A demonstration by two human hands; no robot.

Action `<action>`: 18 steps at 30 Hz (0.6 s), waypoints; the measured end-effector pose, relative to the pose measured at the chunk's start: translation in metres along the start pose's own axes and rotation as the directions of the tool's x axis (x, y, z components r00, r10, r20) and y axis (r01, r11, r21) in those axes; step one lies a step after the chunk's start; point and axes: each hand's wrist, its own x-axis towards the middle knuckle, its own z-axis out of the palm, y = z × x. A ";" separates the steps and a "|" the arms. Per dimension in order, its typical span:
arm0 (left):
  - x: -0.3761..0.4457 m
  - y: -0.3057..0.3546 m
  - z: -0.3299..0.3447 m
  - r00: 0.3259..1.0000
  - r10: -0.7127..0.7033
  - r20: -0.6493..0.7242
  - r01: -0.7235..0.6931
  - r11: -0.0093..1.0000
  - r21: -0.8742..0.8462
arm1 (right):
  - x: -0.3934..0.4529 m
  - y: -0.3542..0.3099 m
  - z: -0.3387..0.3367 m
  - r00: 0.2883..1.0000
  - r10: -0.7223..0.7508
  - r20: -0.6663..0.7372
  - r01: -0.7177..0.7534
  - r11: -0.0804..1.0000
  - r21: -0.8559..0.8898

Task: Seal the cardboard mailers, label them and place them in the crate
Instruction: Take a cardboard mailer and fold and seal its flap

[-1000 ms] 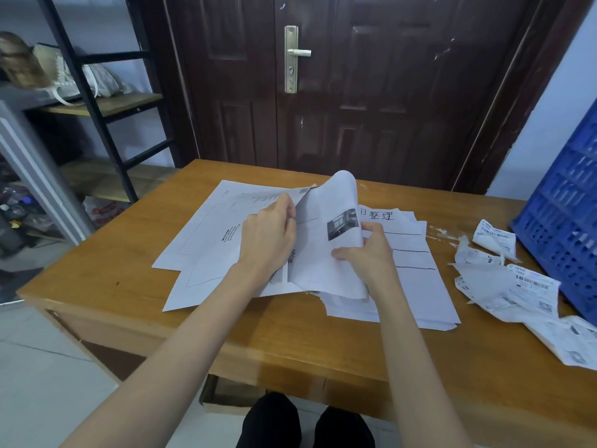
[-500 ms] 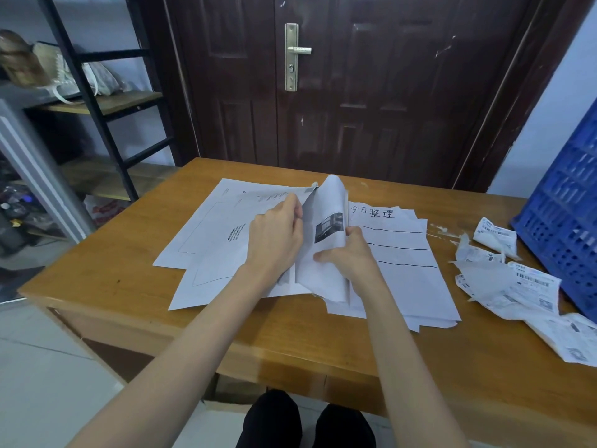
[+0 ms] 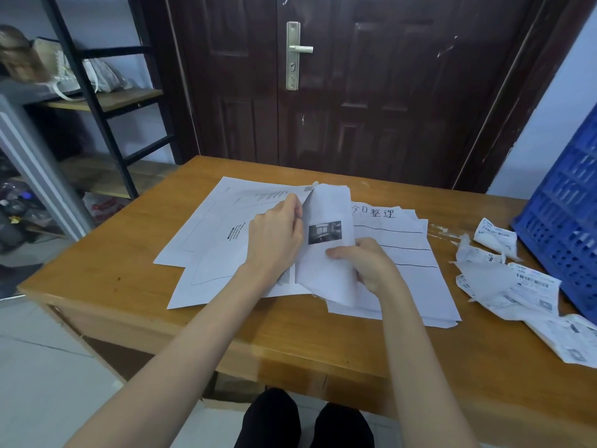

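A white sheet with a small dark photo (image 3: pixel 326 250) stands folded up in the middle of the wooden table (image 3: pixel 290 334). My right hand (image 3: pixel 368 265) pinches its right edge. My left hand (image 3: pixel 276 240) grips its left side near the top, over a spread of printed white sheets (image 3: pixel 213 234). Under my right hand lies a stack of white sheets with handwritten characters and ruled lines (image 3: pixel 407 253). The blue plastic crate (image 3: pixel 568 218) stands at the right edge. No cardboard mailer shows.
Crumpled shipping labels and backing paper (image 3: pixel 513 286) lie between the stack and the crate. A dark door (image 3: pixel 323 76) stands behind the table. At the left is a black metal shelf (image 3: pixel 97 98) with bags on it. My knees show below the table's front edge.
The photo sheet has been folded over leftward and now stands narrower and more upright. My right hand moved left with it, toward my left hand.
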 end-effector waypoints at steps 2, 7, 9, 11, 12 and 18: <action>0.000 0.001 0.001 1.000 0.005 0.005 -0.005 1.000 -0.006 | -0.001 0.001 0.003 0.999 -0.026 -0.029 0.025 0.999 -0.049; -0.001 0.000 0.000 1.000 -0.001 0.014 0.001 1.000 -0.012 | 0.002 -0.004 0.006 1.000 -0.008 -0.012 0.007 0.997 -0.077; -0.001 0.001 0.000 1.000 -0.002 0.014 0.003 1.000 -0.022 | 0.002 -0.007 0.008 1.000 0.007 0.001 -0.006 0.996 -0.091; -0.001 0.003 0.000 1.000 0.000 0.017 0.001 1.000 -0.028 | 0.002 -0.010 0.012 1.000 -0.001 0.007 0.001 0.994 -0.109; -0.002 0.005 0.000 1.000 0.001 0.021 0.000 1.000 -0.031 | 0.004 -0.011 0.014 1.000 -0.003 0.001 0.003 0.993 -0.121; -0.004 0.011 0.000 1.000 0.012 0.028 -0.010 0.999 -0.043 | 0.004 -0.021 0.023 0.998 -0.055 -0.005 0.053 0.978 -0.201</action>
